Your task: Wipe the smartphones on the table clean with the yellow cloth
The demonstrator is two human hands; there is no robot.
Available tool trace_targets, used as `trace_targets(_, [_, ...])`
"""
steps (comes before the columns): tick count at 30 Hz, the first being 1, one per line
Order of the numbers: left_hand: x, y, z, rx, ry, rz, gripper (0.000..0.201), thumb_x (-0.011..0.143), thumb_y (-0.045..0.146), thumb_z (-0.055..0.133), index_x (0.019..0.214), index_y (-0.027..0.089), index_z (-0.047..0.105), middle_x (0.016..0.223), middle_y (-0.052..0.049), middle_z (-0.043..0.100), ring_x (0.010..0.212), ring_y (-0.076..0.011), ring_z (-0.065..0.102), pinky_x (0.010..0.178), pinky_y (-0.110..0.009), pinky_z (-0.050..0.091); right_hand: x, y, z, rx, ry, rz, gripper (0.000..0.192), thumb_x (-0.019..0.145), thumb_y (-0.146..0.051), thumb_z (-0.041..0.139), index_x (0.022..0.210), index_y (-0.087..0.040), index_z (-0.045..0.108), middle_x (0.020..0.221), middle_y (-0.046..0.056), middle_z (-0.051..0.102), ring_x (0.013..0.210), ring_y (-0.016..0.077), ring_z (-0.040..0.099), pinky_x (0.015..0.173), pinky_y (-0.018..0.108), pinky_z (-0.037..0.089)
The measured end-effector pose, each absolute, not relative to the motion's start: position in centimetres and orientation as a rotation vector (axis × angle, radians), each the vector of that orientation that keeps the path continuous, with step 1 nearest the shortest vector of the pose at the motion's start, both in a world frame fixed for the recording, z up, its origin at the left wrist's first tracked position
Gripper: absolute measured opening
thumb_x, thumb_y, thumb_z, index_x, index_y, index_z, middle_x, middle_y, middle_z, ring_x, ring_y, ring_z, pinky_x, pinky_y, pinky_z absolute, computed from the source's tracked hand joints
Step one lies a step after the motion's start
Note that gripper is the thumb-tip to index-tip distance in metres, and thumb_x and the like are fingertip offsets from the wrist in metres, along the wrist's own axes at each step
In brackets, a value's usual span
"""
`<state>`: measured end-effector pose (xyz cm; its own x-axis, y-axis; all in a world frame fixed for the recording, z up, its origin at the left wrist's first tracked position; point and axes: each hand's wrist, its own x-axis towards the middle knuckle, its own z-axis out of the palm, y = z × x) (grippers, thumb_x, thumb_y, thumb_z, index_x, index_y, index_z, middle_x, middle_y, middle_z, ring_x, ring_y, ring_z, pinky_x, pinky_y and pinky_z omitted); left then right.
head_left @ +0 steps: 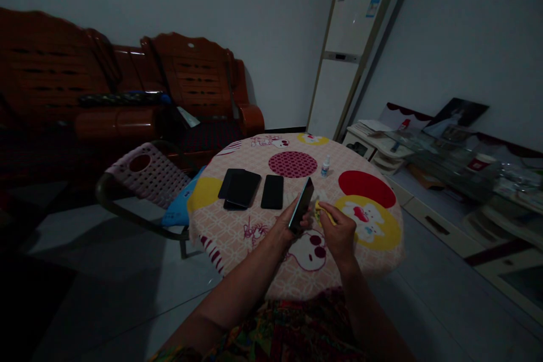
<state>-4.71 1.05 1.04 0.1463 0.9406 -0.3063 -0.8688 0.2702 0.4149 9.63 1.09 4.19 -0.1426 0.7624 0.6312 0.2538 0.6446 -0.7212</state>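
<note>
Left hand wrapped round a slim, black-faced, pale-edged rectangular phone above the pink patterned tablecloth; right hand pinching a small yellow cloth. I read the phone's long axis tilted, far end up and rightward.

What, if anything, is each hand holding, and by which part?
The left hand holds a phone by its nearer half, fingers around the sides. The right hand pinches a yellow cloth; which part is gripped cannot be told.

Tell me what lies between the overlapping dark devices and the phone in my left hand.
A single black device lies flat on the tablecloth between the overlapping devices and the phone in your left hand, in the head view.
</note>
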Motion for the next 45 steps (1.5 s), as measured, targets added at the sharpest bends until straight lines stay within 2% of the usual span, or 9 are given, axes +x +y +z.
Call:
trace_targets(5, [-4.3,1.3,0.6,0.256,0.736,1.356,0.034,0.084,0.046,0.062,0.077,0.014,0.057,0.051,0.003,0.051,0.035,-0.0070,0.046,0.035,-0.016,0.037,9.7,1.1,4.6,-0.735,-1.812,0.379,0.023,0.086,-0.017,0.055,0.101,-0.019,0.072,0.096,0.008,0.075,0.089,0.0195,0.071,0.080,0.032,0.057])
trace_targets(11, [-3.7,0.9,0.9,0.424,0.751,1.467,0.035,0.072,0.045,0.074,0.082,0.015,0.058,0.054,0.005,0.053,0.036,-0.0062,0.046,0.035,-0.015,0.033,9.3,1.0,5.1,-0.641,-1.961,0.244,0.028,0.089,-0.014,0.050,0.107,-0.020,0.070,0.094,0.006,0.074,0.083,0.0169,0.070,0.076,0.029,0.056])
trace_targets(18, [-3.3,0.4,1.7,0.464,0.740,1.534,0.044,0.059,0.038,0.084,0.090,0.015,0.063,0.061,0.004,0.058,0.045,-0.0062,0.052,0.043,-0.015,0.039,9.3,1.1,4.7,-0.635,-2.069,0.099,0.029,0.089,-0.013,0.047,0.109,-0.017,0.069,0.086,0.007,0.072,0.075,0.0170,0.067,0.070,0.027,0.054])
trace_targets(23, [-3.4,0.3,2.0,0.481,0.755,1.530,0.046,0.059,0.036,0.085,0.094,0.013,0.066,0.064,0.002,0.060,0.050,-0.0074,0.055,0.047,-0.015,0.040,9.4,1.7,4.6,-0.690,-2.037,0.052,0.029,0.090,-0.013,0.047,0.108,-0.018,0.068,0.088,0.007,0.072,0.079,0.0183,0.067,0.074,0.030,0.053])
trace_targets(33, [-3.6,0.4,1.8,0.472,0.783,1.513,0.051,0.064,0.033,0.082,0.108,0.013,0.065,0.063,0.002,0.060,0.047,-0.0065,0.052,0.045,-0.015,0.039,9.4,1.2,5.0,-0.666,-2.074,0.073,0.028,0.089,-0.012,0.046,0.105,-0.016,0.069,0.086,0.007,0.072,0.077,0.0181,0.067,0.071,0.029,0.053])
trace_targets(36, [-3.7,0.5,1.5,0.486,0.770,1.513,0.055,0.064,0.032,0.082,0.112,0.012,0.065,0.066,0.000,0.062,0.049,-0.0071,0.054,0.046,-0.015,0.040,9.4,1.5,5.1,-0.681,-2.057,0.063,0.028,0.089,-0.012,0.046,0.105,-0.017,0.069,0.089,0.007,0.073,0.080,0.0181,0.067,0.074,0.029,0.053])
trace_targets(41, [-3.8,0.5,1.2,0.496,0.748,1.513,0.063,0.063,0.033,0.083,0.120,0.014,0.062,0.068,0.001,0.063,0.048,-0.0065,0.053,0.047,-0.016,0.041,9.8,1.2,4.7,-0.681,-2.101,0.072,0.028,0.089,-0.014,0.047,0.105,-0.018,0.070,0.084,0.006,0.072,0.075,0.0175,0.067,0.070,0.028,0.052])
trace_targets(45, [-3.7,0.5,1.3,0.501,0.767,1.517,0.060,0.066,0.033,0.082,0.119,0.013,0.063,0.069,-0.002,0.065,0.052,-0.0082,0.056,0.050,-0.017,0.043,9.9,1.2,4.9,-0.689,-2.104,0.093,0.028,0.089,-0.014,0.047,0.104,-0.018,0.070,0.086,0.006,0.072,0.077,0.0178,0.067,0.071,0.029,0.052])
